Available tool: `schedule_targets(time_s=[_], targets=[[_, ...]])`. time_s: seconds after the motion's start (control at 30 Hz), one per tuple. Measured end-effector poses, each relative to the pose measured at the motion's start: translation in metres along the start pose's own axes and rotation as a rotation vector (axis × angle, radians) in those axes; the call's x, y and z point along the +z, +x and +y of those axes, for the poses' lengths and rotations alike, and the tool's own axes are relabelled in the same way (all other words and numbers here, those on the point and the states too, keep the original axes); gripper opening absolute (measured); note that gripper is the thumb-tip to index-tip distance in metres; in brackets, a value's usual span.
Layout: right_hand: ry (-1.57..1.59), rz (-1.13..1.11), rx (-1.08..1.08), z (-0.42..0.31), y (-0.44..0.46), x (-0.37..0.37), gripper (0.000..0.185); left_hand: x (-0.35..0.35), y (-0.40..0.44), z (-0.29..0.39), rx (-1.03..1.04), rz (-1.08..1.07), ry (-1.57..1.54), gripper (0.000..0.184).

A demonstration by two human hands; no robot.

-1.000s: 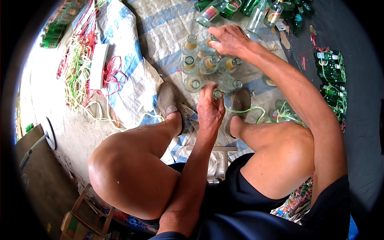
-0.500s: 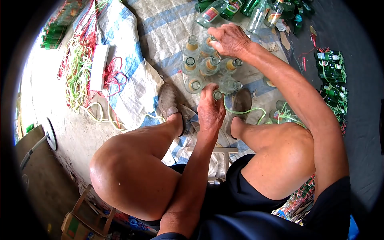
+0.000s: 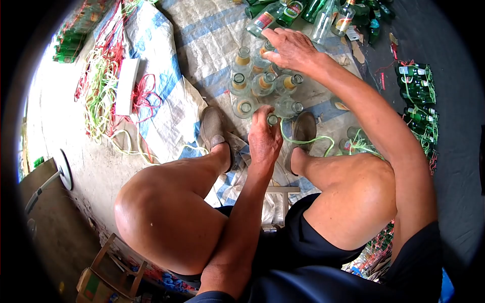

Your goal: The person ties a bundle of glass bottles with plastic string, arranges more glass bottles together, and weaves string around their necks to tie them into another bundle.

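Note:
Several clear glass bottles (image 3: 263, 85) stand upright in a tight cluster on the sheet in front of me. My left hand (image 3: 265, 139) is closed around a clear bottle (image 3: 272, 120) at the near side of the group; most of that bottle is hidden by my fingers. At the far side, my right hand (image 3: 293, 49) has its thumb and fingers spread about the neck of another bottle (image 3: 268, 46), with gaps showing between. A pale green string (image 3: 321, 139) runs from near my left hand toward the right, past my shoe (image 3: 304, 129).
Green and clear bottles (image 3: 292, 12) lie heaped at the back. Tied bundles of green bottles (image 3: 418, 83) stand at right. Loose red and green string (image 3: 101, 86) and a white block (image 3: 127, 87) lie at left. A striped sheet (image 3: 202, 55) covers the floor.
My right hand's fingers have spread and lifted a little away from the far bottle's neck. My left hand keeps its hold; the bottles stay grouped.

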State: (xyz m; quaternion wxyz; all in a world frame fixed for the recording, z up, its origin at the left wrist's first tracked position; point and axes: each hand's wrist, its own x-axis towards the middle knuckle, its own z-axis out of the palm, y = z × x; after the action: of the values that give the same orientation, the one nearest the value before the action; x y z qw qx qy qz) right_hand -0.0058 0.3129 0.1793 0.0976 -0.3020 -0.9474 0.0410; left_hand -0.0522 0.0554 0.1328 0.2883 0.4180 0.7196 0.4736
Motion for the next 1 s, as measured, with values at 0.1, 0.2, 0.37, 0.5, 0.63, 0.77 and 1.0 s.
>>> schedule_targets(time_s=[0.1,0.2,0.37,0.5,0.63,0.77,1.0], targets=[[-0.017,0.111,-0.063,-0.004,-0.008,-0.016,0.044,-0.001,-0.001,0.001,0.007,0.004,0.004,0.036],[0.031,0.104,-0.165,-0.012,-0.013,-0.041,0.042,-0.003,0.001,0.004,-0.015,-0.008,-0.001,0.035],[0.094,-0.223,-0.211,-0.042,-0.038,-0.042,0.033,-0.002,0.0,0.002,0.011,0.01,0.003,0.035],[0.115,-0.176,-0.214,-0.04,-0.049,-0.013,0.029,-0.001,0.0,0.001,-0.002,0.009,-0.002,0.035],[0.16,-0.179,-0.194,-0.039,-0.041,-0.012,0.026,-0.002,0.001,0.001,-0.006,0.008,-0.004,0.035],[0.189,-0.144,-0.196,-0.038,-0.038,-0.01,0.027,0.0,0.0,-0.002,0.01,0.022,-0.007,0.035],[0.107,-0.101,-0.239,-0.033,-0.034,-0.008,0.026,-0.001,0.0,0.0,0.0,0.018,-0.01,0.034]])
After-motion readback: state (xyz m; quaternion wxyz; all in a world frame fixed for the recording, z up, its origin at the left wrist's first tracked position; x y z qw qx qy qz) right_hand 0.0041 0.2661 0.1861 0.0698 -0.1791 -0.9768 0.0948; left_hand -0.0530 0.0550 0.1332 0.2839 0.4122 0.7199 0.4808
